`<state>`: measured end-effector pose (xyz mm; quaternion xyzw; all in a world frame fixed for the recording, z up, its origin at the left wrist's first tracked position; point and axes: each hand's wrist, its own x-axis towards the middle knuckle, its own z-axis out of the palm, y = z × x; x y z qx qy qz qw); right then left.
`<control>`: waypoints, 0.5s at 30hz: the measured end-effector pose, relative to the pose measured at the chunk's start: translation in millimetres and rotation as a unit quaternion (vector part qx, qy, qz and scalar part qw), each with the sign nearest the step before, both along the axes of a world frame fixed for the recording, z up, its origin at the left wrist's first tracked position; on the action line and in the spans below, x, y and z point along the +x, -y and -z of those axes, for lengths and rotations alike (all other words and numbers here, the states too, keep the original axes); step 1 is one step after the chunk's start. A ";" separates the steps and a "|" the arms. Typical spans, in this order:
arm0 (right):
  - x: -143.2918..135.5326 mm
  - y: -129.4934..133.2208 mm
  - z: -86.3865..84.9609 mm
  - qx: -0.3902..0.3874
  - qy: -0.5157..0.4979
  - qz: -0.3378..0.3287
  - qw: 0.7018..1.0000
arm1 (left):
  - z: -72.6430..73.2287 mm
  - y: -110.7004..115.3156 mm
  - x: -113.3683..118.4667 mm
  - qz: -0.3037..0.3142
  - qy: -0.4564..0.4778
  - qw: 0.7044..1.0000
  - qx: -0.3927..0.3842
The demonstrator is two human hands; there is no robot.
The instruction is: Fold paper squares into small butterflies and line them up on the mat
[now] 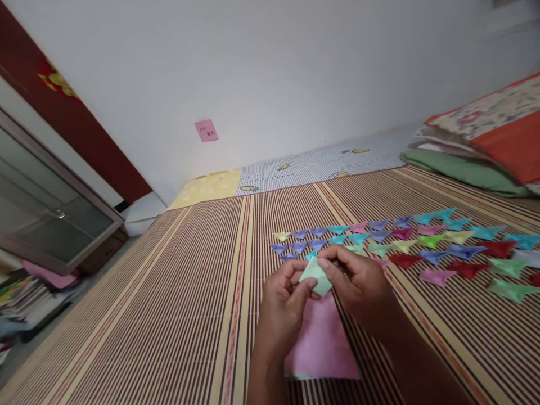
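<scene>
A small piece of light green folded paper [323,284] is held up between both hands, its shape roughly a diamond. My left hand [283,306] pinches its left side, with the thumb lying across the front. At its upper right corner, my right hand [358,284] grips it between thumb and fingers. Below them a pink paper sheet [324,343] lies flat on the striped mat [189,315]. Beyond the hands and to the right, several folded paper pieces [430,241] in many colours stand in rows; the hands cover part of the nearest ones.
Folded bedding [498,135] is piled at the right against the wall. A pink note [206,130] is stuck on the white wall. On the left stand a glass-panelled door [54,197] and a stack of books [25,292], lower than the mat's edge.
</scene>
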<state>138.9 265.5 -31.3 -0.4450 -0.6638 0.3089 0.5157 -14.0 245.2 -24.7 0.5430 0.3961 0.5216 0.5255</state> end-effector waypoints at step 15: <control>-0.5 -2.9 1.7 0.008 0.013 -0.049 0.999 | 2.2 -2.5 3.7 -0.035 0.007 0.999 -0.019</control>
